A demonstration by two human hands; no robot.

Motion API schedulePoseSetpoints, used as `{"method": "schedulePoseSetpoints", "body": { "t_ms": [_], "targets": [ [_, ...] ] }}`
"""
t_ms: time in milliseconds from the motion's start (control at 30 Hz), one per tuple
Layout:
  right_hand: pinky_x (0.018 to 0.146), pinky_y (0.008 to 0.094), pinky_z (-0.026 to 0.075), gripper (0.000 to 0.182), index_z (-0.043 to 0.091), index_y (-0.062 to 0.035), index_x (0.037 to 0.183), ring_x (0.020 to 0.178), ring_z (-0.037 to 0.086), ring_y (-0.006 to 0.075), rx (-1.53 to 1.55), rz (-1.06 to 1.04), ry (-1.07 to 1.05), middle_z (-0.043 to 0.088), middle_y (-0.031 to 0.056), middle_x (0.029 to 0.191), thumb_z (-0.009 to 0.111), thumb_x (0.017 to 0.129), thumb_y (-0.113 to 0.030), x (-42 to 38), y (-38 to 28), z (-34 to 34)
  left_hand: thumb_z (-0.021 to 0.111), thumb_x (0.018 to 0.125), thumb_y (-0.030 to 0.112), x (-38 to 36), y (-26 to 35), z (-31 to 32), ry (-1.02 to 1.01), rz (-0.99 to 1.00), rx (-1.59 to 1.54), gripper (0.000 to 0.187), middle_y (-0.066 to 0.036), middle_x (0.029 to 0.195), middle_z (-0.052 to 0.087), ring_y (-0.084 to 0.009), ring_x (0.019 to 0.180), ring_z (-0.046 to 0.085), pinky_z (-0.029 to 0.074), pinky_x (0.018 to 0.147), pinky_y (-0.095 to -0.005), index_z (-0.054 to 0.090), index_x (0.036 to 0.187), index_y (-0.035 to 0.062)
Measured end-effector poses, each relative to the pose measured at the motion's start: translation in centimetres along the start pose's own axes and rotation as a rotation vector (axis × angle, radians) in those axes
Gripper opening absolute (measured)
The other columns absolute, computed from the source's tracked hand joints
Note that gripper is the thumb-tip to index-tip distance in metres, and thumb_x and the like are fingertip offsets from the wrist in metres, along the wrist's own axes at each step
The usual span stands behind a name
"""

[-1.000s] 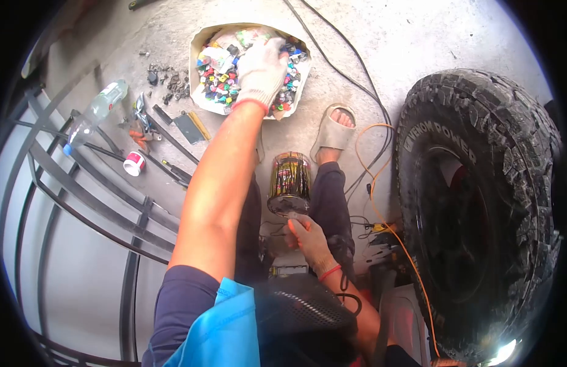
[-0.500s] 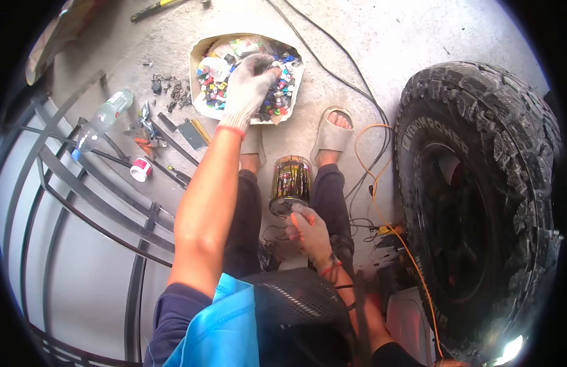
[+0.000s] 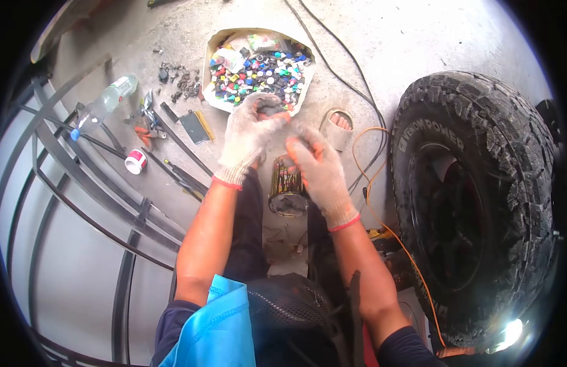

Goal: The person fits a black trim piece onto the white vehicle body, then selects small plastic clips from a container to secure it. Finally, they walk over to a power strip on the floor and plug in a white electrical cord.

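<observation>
Both of my hands wear pale gloves with red cuffs and meet just in front of a white tub (image 3: 204,79) of multicoloured small plastic pieces, which look like clips (image 3: 262,72). My left hand (image 3: 251,133) is closed, its thumb and fingers pinched; whatever lies between them is too small to make out. Facing it, my right hand (image 3: 323,168) has curled fingers, partly blurred, with their tips close to the left thumb. Below the hands, between my legs, a dark glossy can (image 3: 288,186) with a yellowish label lies on the floor.
At right stands a large off-road tire (image 3: 473,183), with an orange cord (image 3: 412,260) beside it. Black cables (image 3: 338,46) cross the floor. At left are a plastic bottle (image 3: 109,101), a small white-and-red cup (image 3: 135,161), hand tools (image 3: 152,113) and a black metal frame (image 3: 121,287).
My left hand has come back out of the tub toward me. My right hand has risen from the can to meet it. The view has shifted slightly.
</observation>
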State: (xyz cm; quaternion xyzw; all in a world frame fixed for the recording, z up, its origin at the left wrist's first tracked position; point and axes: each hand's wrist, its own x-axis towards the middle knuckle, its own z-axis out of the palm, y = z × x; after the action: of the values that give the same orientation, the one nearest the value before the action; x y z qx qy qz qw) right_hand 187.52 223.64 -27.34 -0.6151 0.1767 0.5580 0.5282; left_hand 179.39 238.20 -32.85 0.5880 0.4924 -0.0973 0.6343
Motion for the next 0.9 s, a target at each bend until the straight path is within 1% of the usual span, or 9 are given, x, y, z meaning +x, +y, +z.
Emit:
{"method": "schedulePoseSetpoints", "body": {
  "t_ms": [100,233,333,400,533,633,733,800,900],
  "targets": [
    [0.063,0.0236,0.050,0.048,0.056,-0.0001,0.141,0.074,0.060,0.0070,-0.089,0.292,0.010,0.064,0.0001,0.095,0.065,0.100,-0.023,-1.6,4.4,-0.7,0.085,0.080,0.019,0.8,-3.9,-0.4,0.081,-0.094,0.087,0.042,-0.007,0.095,0.074,-0.0126,0.086,0.067,0.053,0.082,-0.0285,0.069,0.115,0.0007],
    [0.065,0.0249,0.052,0.048,0.055,-0.0017,0.142,0.077,0.061,0.0081,0.190,0.444,0.044,0.064,0.0021,0.100,0.066,0.101,-0.024,-5.1,9.7,-0.6,0.085,0.081,0.023,1.6,-6.8,-0.7,0.141,-0.137,0.202,0.042,-0.004,0.088,0.072,-0.0112,0.080,0.064,0.052,0.077,-0.0278,0.070,0.113,-0.0008],
    [0.076,0.0288,0.055,0.057,0.049,0.0015,0.147,0.089,0.066,0.0158,0.242,0.513,0.018,0.066,0.0092,0.114,0.065,0.102,-0.029,-5.5,11.3,0.3,0.084,0.081,0.029,2.6,-8.1,-0.4,0.165,-0.146,0.281,0.045,-0.006,0.088,0.072,-0.0139,0.080,0.066,0.052,0.077,-0.0295,0.070,0.114,0.0005],
    [0.070,0.0266,0.053,0.048,0.053,-0.0005,0.143,0.083,0.064,0.0114,0.288,0.578,0.013,0.064,0.0040,0.106,0.065,0.102,-0.023,-4.6,11.3,1.1,0.082,0.082,0.029,3.3,-8.4,-0.5,0.159,-0.202,0.332,0.040,-0.015,0.093,0.076,-0.0236,0.089,0.073,0.055,0.081,-0.0355,0.072,0.110,0.0023],
    [0.071,0.0274,0.053,0.046,0.053,-0.0011,0.143,0.086,0.066,0.0141,0.320,0.481,0.014,0.066,0.0060,0.108,0.063,0.103,-0.023,-2.6,10.1,0.3,0.084,0.081,0.036,4.8,-8.7,-1.0,0.191,-0.223,0.358,0.046,-0.017,0.092,0.076,-0.0261,0.089,0.074,0.055,0.082,-0.0368,0.072,0.108,0.0014],
    [0.072,0.0287,0.054,0.044,0.054,-0.0020,0.141,0.087,0.066,0.0156,0.343,0.463,0.037,0.066,0.0066,0.108,0.062,0.103,-0.023,-2.2,9.6,-0.9,0.078,0.086,0.052,5.9,-10.1,-1.5,0.307,-0.231,0.478,0.058,-0.019,0.097,0.076,-0.0347,0.096,0.073,0.054,0.088,-0.0433,0.072,0.114,0.0027],
    [0.072,0.0298,0.055,0.044,0.054,-0.0017,0.141,0.088,0.066,0.0162,0.378,0.455,0.039,0.067,0.0071,0.109,0.062,0.104,-0.024,-2.1,9.6,-1.2,0.073,0.089,0.053,6.3,-10.7,-1.7,0.433,-0.239,0.626,0.058,-0.021,0.100,0.076,-0.0364,0.101,0.072,0.053,0.090,-0.0464,0.071,0.120,0.0041],
    [0.072,0.0302,0.055,0.044,0.054,-0.0018,0.141,0.088,0.066,0.0163,0.397,0.459,0.048,0.067,0.0074,0.109,0.062,0.104,-0.024,-1.9,9.8,-1.2,0.071,0.092,0.048,6.4,-10.1,-1.7,0.422,-0.249,0.606,0.054,-0.019,0.105,0.075,-0.0369,0.103,0.072,0.053,0.092,-0.0469,0.068,0.125,0.0054],
    [0.072,0.0303,0.055,0.043,0.054,-0.0014,0.141,0.087,0.067,0.0168,0.423,0.476,0.016,0.067,0.0077,0.109,0.061,0.104,-0.024,-1.8,10.0,-1.1,0.068,0.095,0.039,6.8,-9.8,-0.8,0.310,-0.072,0.622,0.044,-0.018,0.114,0.072,-0.0357,0.107,0.069,0.052,0.096,-0.0438,0.066,0.126,0.0076]
  ]
}}
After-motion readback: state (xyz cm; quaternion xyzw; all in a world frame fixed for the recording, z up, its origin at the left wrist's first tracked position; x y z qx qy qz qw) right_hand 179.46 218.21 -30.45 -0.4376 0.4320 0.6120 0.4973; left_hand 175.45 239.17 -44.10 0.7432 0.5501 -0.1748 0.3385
